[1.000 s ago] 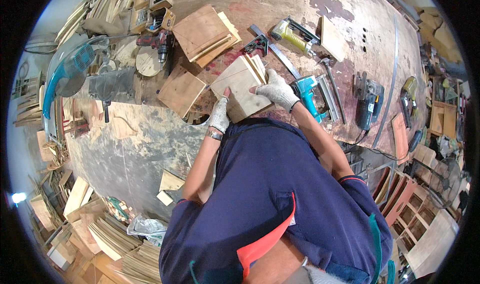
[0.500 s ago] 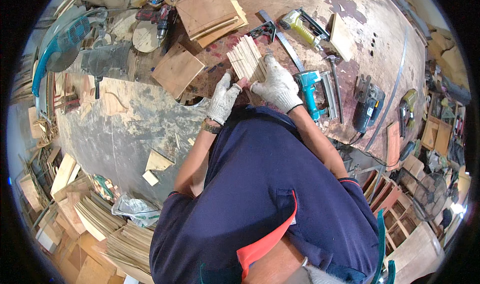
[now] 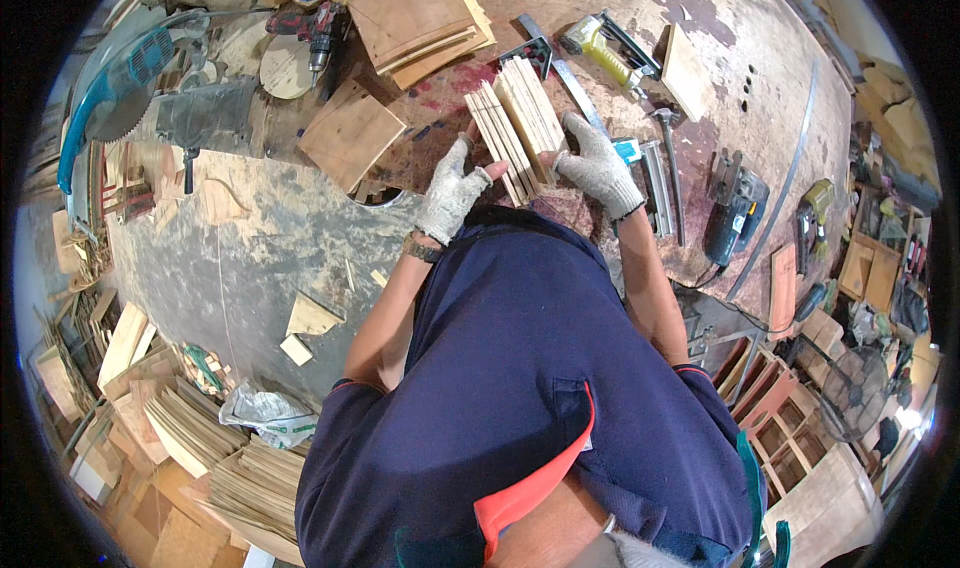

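Observation:
Two bundles of thin, pale wooden strips stand side by side in front of me, with a narrow gap between them. My left hand (image 3: 450, 193), in a white knit glove with bare fingertips, grips the left bundle (image 3: 498, 140) by its outer side, thumb across the near part. Around the right bundle (image 3: 530, 108) my gloved right hand (image 3: 602, 171) is closed, with its thumb on the near side. Some fingers of both hands are hidden behind the wood. Just beyond the right bundle lies a combination square (image 3: 570, 90).
A teal nail gun (image 3: 627, 151) is partly covered by my right hand. Right of it are a hammer (image 3: 667, 133) and a corded power tool (image 3: 735, 218). A yellow-green nailer (image 3: 605, 53) lies farther back. Plywood pieces (image 3: 350, 136), a drill (image 3: 320, 40) and a circular saw (image 3: 135, 68) are leftward.
The single stack of strips now shows as two bundles with a gap. My right hand has moved slightly right and lower, covering more of the teal nail gun.

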Motion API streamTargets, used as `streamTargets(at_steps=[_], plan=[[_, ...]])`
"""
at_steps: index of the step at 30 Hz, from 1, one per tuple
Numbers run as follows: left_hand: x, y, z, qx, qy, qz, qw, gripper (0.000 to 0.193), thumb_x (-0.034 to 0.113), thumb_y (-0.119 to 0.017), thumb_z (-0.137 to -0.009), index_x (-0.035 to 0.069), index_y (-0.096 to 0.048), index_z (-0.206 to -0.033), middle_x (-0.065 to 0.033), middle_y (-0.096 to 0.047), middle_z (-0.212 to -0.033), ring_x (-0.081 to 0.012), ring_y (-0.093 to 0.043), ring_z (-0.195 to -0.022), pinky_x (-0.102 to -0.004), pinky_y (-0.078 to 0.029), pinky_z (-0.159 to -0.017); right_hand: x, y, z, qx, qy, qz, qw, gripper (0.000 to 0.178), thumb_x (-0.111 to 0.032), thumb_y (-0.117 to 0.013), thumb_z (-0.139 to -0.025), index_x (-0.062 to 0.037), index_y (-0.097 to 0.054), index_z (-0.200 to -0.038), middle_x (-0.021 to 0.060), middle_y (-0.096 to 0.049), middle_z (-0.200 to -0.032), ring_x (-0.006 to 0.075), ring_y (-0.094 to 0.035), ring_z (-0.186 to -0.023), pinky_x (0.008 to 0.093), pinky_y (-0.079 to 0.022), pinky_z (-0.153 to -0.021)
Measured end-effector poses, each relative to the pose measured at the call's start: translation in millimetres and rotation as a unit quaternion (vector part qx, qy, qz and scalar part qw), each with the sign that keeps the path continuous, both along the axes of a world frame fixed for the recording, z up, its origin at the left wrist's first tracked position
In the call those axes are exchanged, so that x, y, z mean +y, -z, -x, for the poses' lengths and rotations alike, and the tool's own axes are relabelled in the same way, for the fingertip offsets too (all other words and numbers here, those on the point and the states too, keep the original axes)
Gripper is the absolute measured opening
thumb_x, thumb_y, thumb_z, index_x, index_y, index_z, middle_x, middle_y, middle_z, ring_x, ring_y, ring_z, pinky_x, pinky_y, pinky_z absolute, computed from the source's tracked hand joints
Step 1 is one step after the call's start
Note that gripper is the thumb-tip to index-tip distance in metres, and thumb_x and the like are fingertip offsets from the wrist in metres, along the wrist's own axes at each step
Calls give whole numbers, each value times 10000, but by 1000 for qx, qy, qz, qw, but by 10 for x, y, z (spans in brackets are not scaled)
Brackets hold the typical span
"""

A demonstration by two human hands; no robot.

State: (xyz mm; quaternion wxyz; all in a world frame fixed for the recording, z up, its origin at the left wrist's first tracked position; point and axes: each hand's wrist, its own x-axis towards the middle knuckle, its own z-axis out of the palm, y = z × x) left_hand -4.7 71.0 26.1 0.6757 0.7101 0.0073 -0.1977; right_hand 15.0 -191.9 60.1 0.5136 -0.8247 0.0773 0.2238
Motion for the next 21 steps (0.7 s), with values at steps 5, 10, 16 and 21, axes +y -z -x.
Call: streamTargets(at_steps=[5,10,16,21], plan=[[-40,-152,-64,-1,20,-9,1000,917,275,-831,-957,-119,-357,-1635,-261,-465,-1656,-289,-432,-1552,-376,-326,-1276,77,149,119,-81,10,-57,995,1196,-477,-1045,-649,131,-452,-1491,263,-677,-1386,288,-647,-1315,370,-524,-1103],[4,-173,-12,41,17,49,998,895,189,-662,-1027,-189,-155,-1660,-292,-373,-1680,-325,-512,-1500,-374,-450,-1208,-9,320,136,-82,-8,15,996,1399,-531,-1045,-618,183,-335,-1590,344,-588,-1504,370,-575,-1439,388,-462,-1189],[-75,-482,-40,89,5,25,996,1033,287,-770,-998,-199,-139,-1656,-345,-256,-1738,-373,-310,-1620,-417,-304,-1303,27,212,150,-66,4,36,997,1361,-530,-1032,-632,154,-353,-1593,352,-607,-1476,392,-594,-1417,389,-476,-1174],[-65,-369,-14,83,-13,61,995,1026,283,-822,-982,-194,-205,-1648,-327,-336,-1707,-330,-354,-1594,-397,-325,-1284,82,90,113,-31,-8,59,998,1364,-528,-1040,-606,127,-365,-1594,337,-661,-1407,411,-648,-1348,398,-521,-1122]])
